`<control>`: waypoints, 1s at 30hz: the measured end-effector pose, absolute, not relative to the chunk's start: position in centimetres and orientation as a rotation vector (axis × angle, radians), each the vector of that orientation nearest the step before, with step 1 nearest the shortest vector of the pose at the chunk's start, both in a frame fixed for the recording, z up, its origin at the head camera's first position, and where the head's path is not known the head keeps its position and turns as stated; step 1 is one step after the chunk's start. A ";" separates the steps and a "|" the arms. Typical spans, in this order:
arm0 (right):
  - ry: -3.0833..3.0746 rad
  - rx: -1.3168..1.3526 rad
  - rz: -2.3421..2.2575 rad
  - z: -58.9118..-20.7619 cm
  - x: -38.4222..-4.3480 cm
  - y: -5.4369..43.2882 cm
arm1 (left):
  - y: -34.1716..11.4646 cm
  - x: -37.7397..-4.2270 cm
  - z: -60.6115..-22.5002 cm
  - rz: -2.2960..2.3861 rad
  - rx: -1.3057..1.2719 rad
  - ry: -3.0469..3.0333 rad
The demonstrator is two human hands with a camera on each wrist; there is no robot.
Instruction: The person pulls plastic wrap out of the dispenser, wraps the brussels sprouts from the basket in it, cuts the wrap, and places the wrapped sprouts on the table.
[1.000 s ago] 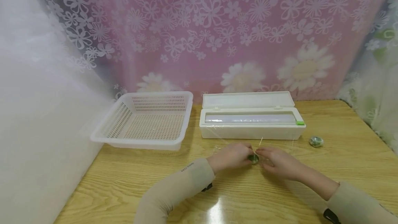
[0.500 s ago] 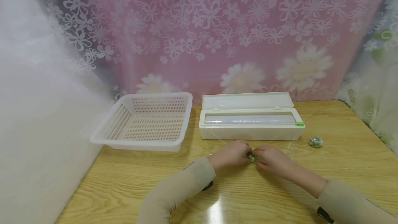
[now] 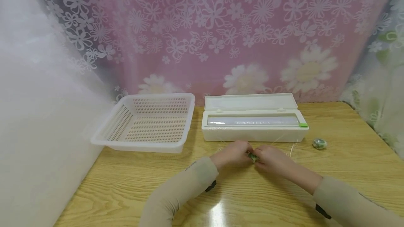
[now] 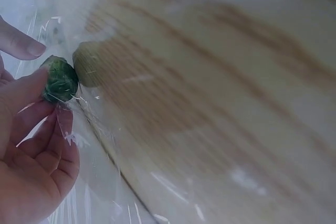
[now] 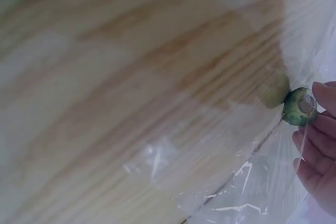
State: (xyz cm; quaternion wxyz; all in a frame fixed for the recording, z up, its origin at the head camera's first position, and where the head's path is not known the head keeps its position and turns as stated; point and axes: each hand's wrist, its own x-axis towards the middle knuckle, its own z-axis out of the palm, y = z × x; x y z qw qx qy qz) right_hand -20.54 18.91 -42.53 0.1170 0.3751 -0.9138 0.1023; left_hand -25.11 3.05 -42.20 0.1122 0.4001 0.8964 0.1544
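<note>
A green Brussels sprout (image 4: pixel 61 79) with clear plastic wrap around it sits between both hands, just above the table. My left hand (image 3: pixel 235 154) pinches it, its thumb and fingers pressed to the leaves. From the other side, my right hand (image 3: pixel 273 158) holds the sprout and film at close range. The right wrist view shows the pale cut end of the sprout (image 5: pixel 302 106). Loose plastic wrap (image 5: pixel 247 182) spreads over the table below the hands. Fingers partly hide the sprout in the head view.
Behind the hands, a white wrap dispenser (image 3: pixel 252 135) has its lid raised, with a film roll inside and a green slider at right. A white perforated basket (image 3: pixel 142 145) stands left. A wrapped green sprout (image 3: pixel 320 143) lies right on the wooden table (image 3: pixel 189 192).
Both hands have drawn closer together around the sprout and shifted slightly left. The right forearm has moved inward, and the thin twisted strand of film that stood up between the hands no longer shows.
</note>
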 end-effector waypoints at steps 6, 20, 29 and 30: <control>-2.603 1.124 0.196 -42.8 -20.9 18.7 | 3.2 -25.3 -42.3 0.390 1.190 2.664; -2.472 1.151 -0.003 -43.2 -21.1 17.7 | 3.2 -24.9 -42.2 0.360 1.106 2.796; -2.398 1.151 -0.011 -43.6 -21.3 17.5 | 2.5 -24.5 -41.3 0.082 1.101 2.836; -2.419 1.145 -0.005 -43.6 -21.3 17.5 | 2.4 -24.4 -41.3 0.027 1.115 2.836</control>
